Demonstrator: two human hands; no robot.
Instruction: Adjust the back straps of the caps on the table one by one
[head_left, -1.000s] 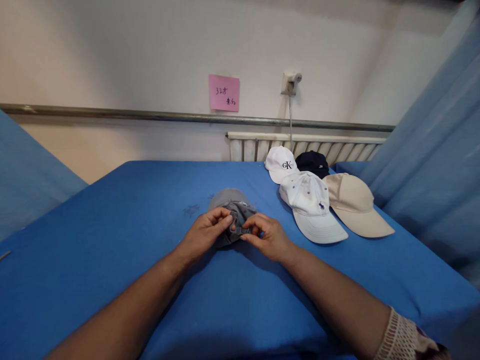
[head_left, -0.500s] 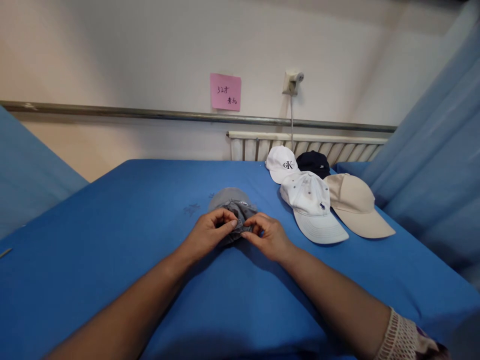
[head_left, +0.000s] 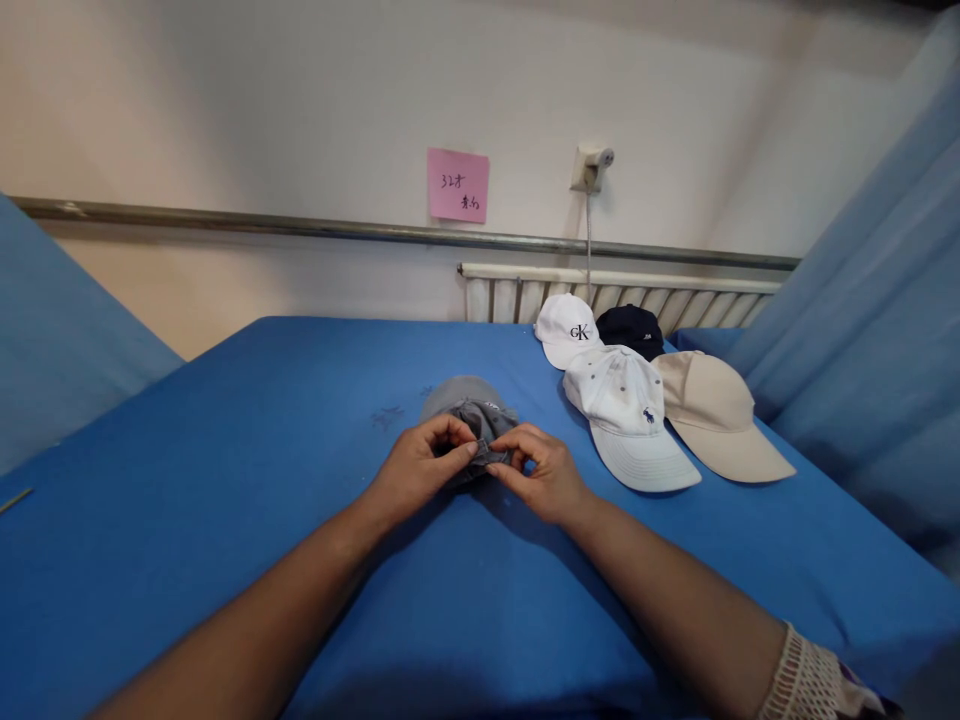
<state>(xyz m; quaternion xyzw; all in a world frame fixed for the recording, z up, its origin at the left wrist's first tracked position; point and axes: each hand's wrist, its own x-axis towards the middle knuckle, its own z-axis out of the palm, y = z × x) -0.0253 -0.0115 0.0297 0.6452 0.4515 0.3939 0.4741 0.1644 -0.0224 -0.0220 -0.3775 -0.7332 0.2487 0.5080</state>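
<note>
A grey baseball cap rests on the blue-covered table in front of me, its brim pointing away towards the wall. My left hand pinches the near edge of the cap, around its back strap, between thumb and fingers. From the other side my right hand pinches the same strap area, with thumb and fingertips close to those of the left. The fingers partly hide the strap and any buckle on it. Both forearms reach in from the bottom of the view.
To the right lie a white cap with black letters, a dark navy cap, a pale cap with a small emblem and a beige cap. Behind the table is a radiator. Blue curtains hang at the sides.
The whole view has shifted slightly, so everything sits a little further right. Both hands keep their pinch on the grey cap's strap, with only tiny finger movement.
</note>
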